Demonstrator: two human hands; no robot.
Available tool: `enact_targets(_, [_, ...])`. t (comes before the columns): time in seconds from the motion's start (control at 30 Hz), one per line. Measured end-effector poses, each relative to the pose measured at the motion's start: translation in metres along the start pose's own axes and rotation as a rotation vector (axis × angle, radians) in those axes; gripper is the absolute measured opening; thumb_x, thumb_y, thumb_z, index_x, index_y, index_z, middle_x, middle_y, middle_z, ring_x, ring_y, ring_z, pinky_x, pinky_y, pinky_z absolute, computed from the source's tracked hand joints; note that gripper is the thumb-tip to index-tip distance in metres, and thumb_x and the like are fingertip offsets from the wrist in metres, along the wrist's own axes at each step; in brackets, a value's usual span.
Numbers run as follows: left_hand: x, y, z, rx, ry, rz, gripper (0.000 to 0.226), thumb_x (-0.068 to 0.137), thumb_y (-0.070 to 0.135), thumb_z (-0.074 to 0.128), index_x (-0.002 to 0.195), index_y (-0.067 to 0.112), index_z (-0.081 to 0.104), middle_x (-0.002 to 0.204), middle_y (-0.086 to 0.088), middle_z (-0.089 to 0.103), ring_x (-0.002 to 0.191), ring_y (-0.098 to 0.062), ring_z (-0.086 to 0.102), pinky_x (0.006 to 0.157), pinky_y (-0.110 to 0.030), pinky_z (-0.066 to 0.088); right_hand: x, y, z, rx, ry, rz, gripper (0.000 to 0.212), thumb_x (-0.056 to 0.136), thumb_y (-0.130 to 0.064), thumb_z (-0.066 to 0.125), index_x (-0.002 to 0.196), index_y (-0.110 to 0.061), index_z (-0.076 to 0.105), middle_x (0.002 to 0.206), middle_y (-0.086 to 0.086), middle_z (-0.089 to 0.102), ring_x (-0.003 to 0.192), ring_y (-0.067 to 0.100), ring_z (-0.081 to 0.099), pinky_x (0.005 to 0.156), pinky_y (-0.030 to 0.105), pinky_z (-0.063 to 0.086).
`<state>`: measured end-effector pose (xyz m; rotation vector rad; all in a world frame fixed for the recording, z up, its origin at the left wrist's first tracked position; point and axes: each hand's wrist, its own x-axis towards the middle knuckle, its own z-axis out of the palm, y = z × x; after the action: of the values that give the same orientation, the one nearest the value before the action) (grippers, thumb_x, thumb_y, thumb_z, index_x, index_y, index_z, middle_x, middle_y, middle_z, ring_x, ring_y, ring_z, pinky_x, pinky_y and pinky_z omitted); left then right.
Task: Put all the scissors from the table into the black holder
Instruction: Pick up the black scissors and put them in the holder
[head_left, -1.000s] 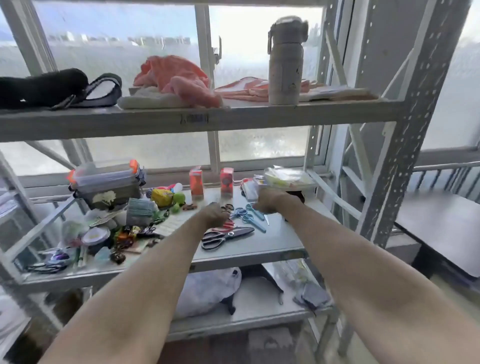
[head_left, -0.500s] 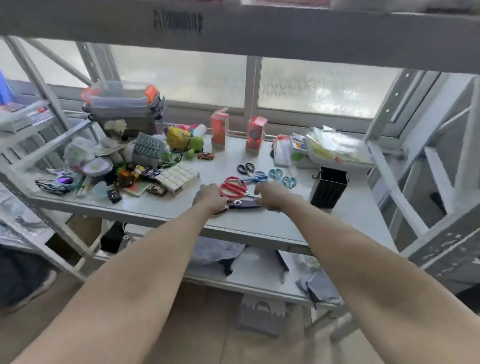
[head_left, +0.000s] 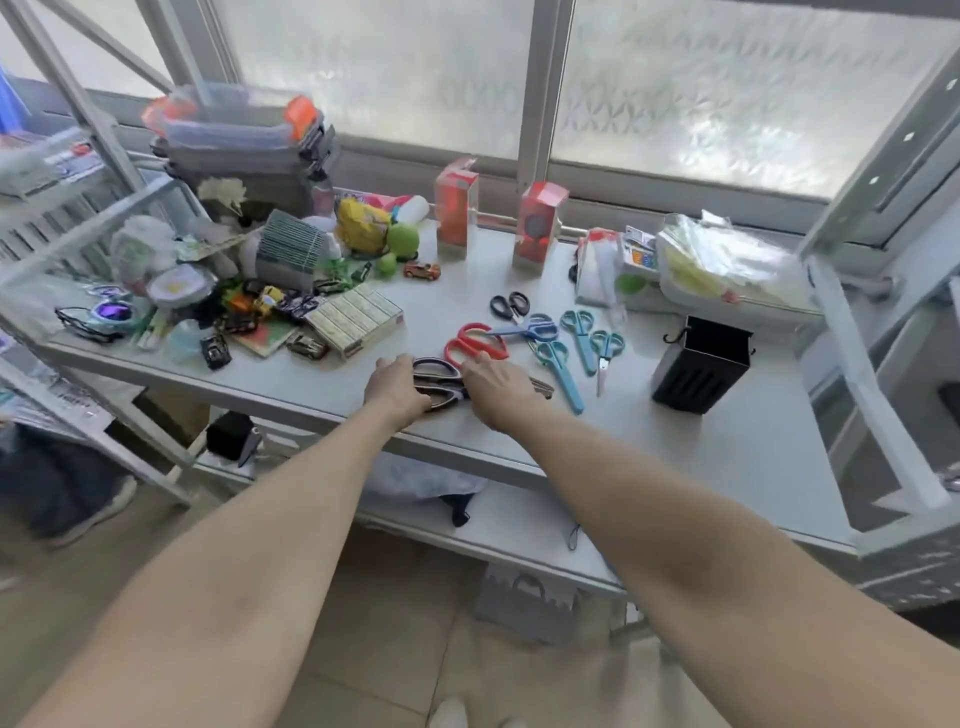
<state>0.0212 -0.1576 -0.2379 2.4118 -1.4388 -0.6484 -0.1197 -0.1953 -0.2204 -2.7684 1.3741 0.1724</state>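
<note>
Large black-handled scissors (head_left: 440, 375) lie near the table's front edge. My left hand (head_left: 396, 387) curls over their handles. My right hand (head_left: 496, 385) lies palm-down over their blades, its fingertips at the red-handled scissors (head_left: 475, 340); its grip is hidden. Behind them lie small black scissors (head_left: 510, 304), blue-handled scissors (head_left: 536, 328) and three teal pairs (head_left: 560, 366), (head_left: 581, 335), (head_left: 605, 353). To the right, the black holder (head_left: 701, 371) stands upright with nothing visible inside.
The grey metal shelf table (head_left: 701, 457) carries toy cars, a flat box (head_left: 356, 319) and clutter on the left. Two red cartons (head_left: 454, 208) stand at the back, with plastic bags (head_left: 727, 270) at the back right. A shelf upright (head_left: 872, 395) rises beside the holder.
The camera has tilted down and come closer; the upper shelf has left the view. Both hands came back from the rear of the table onto the black scissors at the front.
</note>
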Motion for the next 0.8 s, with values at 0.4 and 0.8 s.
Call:
enact_targets(0.4, [0.009, -0.004, -0.008, 0.116, -0.004, 0.043, 0.048, 0.075, 0.03, 0.074, 0.116, 0.01, 0.058, 0.117, -0.011, 0.067, 0.111, -0.033, 0.06, 0.087, -0.036, 0.048, 0.006, 0.007, 0.004, 0.074, -0.02, 0.021, 0.038, 0.085, -0.01, 0.063, 0.121, 0.0, 0.056, 0.12, 0.021, 0.054, 0.105, 0.035, 0.061, 0.082, 0.037, 0.051])
enact_targets(0.8, [-0.009, 0.095, -0.068, -0.84, -0.142, 0.416, 0.024, 0.1, 0.012, 0.053, 0.124, 0.016, 0.052, 0.104, -0.023, 0.071, 0.085, -0.033, 0.074, 0.084, -0.046, 0.061, -0.023, 0.061, -0.05, 0.344, 0.382, 0.19, 0.03, 0.082, -0.008, 0.063, 0.11, 0.003, 0.055, 0.107, 0.019, 0.05, 0.085, 0.04, 0.06, 0.071, 0.043, 0.049])
